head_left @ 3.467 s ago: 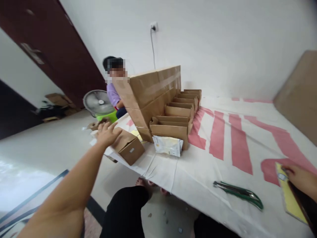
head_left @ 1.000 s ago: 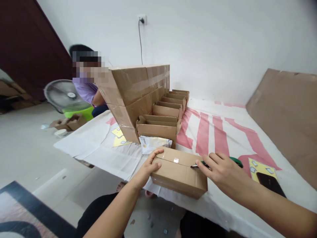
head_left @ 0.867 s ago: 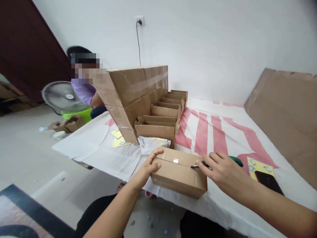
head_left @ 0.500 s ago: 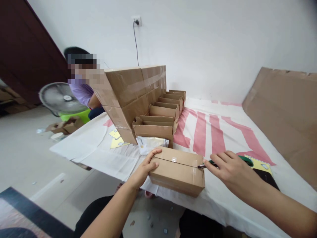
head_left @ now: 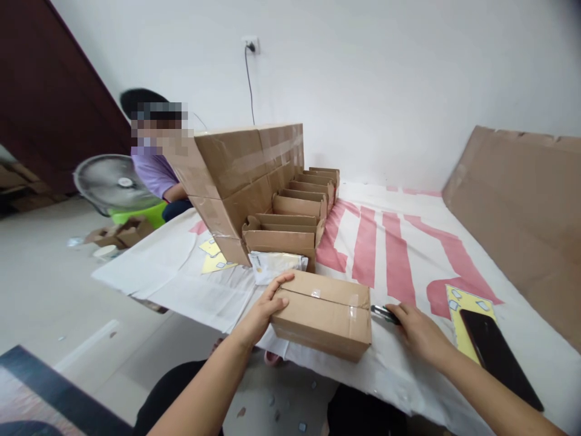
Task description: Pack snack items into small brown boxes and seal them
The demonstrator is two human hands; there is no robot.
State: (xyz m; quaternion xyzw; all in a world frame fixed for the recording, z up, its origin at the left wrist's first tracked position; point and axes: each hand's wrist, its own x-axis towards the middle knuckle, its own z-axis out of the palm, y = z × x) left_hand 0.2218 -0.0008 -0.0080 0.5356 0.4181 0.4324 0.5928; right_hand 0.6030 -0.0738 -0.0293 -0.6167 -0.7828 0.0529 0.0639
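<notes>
A closed brown cardboard box point(head_left: 318, 315) sits at the near edge of the cloth-covered table, with clear tape across the seam on its top. My left hand point(head_left: 267, 306) grips the box's left end, thumb on top and fingers over the far edge. In my right hand point(head_left: 415, 330) is a utility knife point(head_left: 385, 313), its metal tip pointing left, close to the box's right end. Whether the tip touches the cardboard I cannot tell. Behind the box lies a white plastic packet point(head_left: 278, 266), leaning against an open carton point(head_left: 281, 240).
Large taped cartons point(head_left: 245, 163) stand stacked at the back left. On the right are a black phone point(head_left: 499, 357), a yellow card point(head_left: 469, 309) and a big cardboard sheet point(head_left: 517, 212). Beyond the table's left side, a person point(head_left: 154, 169) sits near a fan point(head_left: 113, 184).
My right hand has drawn the knife from the top seam rightward and down, off the box's right end. The phone now shows more fully. My left hand keeps its hold.
</notes>
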